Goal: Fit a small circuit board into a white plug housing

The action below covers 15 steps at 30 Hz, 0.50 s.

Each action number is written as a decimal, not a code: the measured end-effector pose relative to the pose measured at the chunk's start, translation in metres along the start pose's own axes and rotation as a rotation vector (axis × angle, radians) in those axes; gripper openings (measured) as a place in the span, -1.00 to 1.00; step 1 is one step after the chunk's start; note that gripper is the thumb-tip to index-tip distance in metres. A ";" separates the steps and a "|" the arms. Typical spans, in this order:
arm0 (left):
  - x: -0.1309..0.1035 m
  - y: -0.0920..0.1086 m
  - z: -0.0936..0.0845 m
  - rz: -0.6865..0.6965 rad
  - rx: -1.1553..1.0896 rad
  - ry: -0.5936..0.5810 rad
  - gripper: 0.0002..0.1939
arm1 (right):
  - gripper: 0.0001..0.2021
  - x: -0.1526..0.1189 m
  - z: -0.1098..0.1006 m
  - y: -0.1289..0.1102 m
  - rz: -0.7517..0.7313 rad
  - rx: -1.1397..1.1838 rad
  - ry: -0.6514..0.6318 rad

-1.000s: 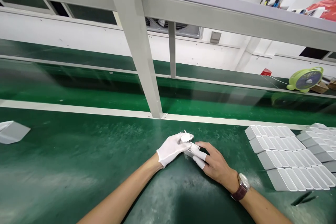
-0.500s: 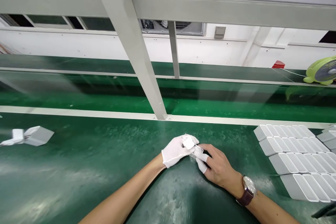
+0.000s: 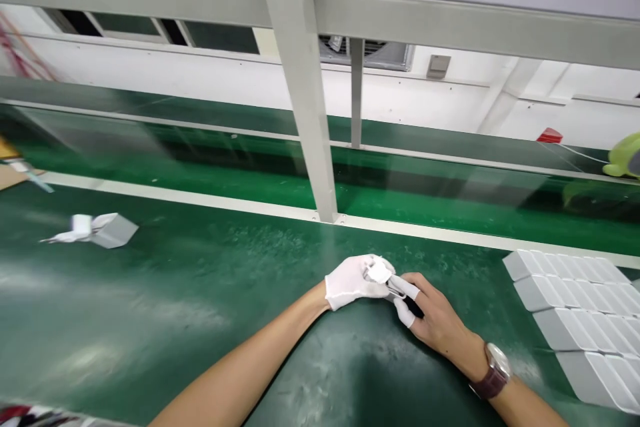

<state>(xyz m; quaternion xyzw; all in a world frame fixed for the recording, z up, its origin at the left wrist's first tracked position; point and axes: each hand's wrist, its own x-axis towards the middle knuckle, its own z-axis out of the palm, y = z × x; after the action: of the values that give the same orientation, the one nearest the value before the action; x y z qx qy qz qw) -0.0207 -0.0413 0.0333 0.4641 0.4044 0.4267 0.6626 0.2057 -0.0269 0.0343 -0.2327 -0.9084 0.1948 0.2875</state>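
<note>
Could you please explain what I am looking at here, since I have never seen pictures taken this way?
The picture comes from a camera worn on a person's head, looking forward and down at their own two hands. There is no machine arm. The left hand wears a white glove; the right hand is bare apart from white covers on two fingers, with a watch on the wrist. Between them they hold a small white part, too small to make out clearly. They rest on a green bench. Rows of white cases lie on the right, and one single white box on the left. A grey frame post stands behind, with a green belt beyond it.
</note>
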 end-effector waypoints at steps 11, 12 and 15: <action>0.009 0.003 -0.008 0.011 -0.016 -0.012 -0.38 | -0.52 -0.011 0.008 0.020 -0.046 -0.183 0.032; 0.009 0.004 -0.008 0.007 -0.021 -0.014 -0.36 | -0.54 -0.014 0.009 0.022 -0.066 -0.204 0.027; 0.010 0.005 -0.008 -0.029 -0.072 -0.013 -0.27 | -0.60 -0.018 0.010 0.029 -0.121 -0.234 0.018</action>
<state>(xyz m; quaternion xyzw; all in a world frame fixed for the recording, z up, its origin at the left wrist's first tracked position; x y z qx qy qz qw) -0.0262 -0.0289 0.0348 0.4367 0.3910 0.4284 0.6876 0.2217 -0.0146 0.0048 -0.2111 -0.9346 0.0678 0.2780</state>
